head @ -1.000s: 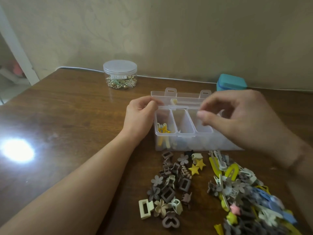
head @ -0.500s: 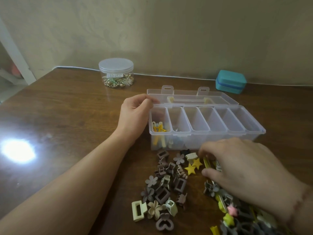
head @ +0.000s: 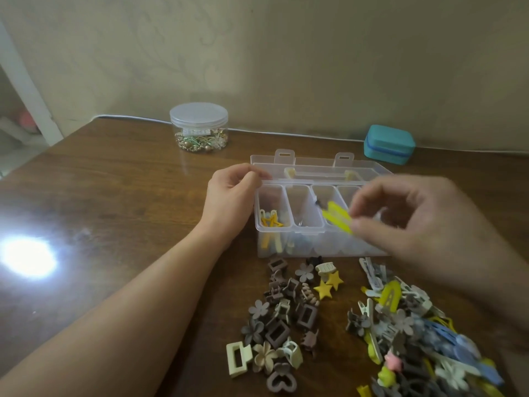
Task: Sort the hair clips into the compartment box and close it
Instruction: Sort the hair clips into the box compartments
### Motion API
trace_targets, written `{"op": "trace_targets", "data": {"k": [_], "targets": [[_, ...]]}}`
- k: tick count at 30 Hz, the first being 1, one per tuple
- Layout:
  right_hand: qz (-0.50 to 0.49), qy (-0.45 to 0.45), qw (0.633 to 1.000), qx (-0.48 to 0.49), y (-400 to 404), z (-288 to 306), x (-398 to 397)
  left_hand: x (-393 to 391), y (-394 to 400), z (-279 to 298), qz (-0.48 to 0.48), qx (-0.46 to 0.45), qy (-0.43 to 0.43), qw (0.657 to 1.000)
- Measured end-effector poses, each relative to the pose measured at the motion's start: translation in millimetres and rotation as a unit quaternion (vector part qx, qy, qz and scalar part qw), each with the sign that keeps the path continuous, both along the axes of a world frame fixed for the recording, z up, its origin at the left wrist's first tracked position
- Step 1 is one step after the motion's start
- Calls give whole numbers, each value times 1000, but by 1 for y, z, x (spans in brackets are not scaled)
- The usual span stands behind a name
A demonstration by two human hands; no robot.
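Right hand (head: 423, 224), blurred, pinches a yellow clip (head: 337, 217) over the open box (head: 289, 250), above its middle compartments. Left hand (head: 232, 202) curls round the box's left rear corner. Loose clips (head: 286, 319) lie in two heaps near the box on the table (head: 114, 196).

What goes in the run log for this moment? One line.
left hand holds compartment box | right hand pinches yellow clip over box | lid open
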State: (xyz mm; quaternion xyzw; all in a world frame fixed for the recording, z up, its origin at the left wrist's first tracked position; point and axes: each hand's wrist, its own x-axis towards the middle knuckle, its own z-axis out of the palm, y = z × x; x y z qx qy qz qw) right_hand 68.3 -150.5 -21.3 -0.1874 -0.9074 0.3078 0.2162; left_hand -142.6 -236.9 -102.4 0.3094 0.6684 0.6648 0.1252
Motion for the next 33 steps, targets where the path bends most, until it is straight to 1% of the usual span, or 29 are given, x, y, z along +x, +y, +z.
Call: {"op": "trace_targets", "data": {"k": [1,2,4,8,11,13,15,16,17,19,23,29,33], "targets": [[-9,46,999,-1,-1,-2,-8,0,0,0,-2,1,-1,1000],[-16,74,997,3,-3,-4,-15,0,0,0,-3,2,-1,1000],[-19,89,995,27,-6,-11,-27,-1,0,-1,1,2,3,1000],[29,40,992,119,-11,-18,-21,-2,1,-2,4,-2,8,1000],[100,12,982,157,-9,-15,-3,-3,1,-2,9,-6,13,1000],[138,-68,971,181,-4,-14,6,-3,1,-2,8,-6,12,1000],[155,-183,949,207,1,-17,8,-3,1,-3,8,-10,13,1000],[162,-217,937,219,2,-19,8,-3,1,-2,9,-13,14,1000],[169,-234,931,224,3,-22,8,-3,1,-2,11,-16,15,1000],[176,-253,924,227,2,-24,6,-3,1,-2,13,-18,14,1000],[169,-252,923,238,0,-27,2,-2,1,-1,10,-14,11,1000],[199,-289,904,244,-2,-25,4,-1,0,0,11,-13,11,1000],[200,-280,905,252,-5,-23,5,-2,1,-1,13,-15,5,1000]]}}
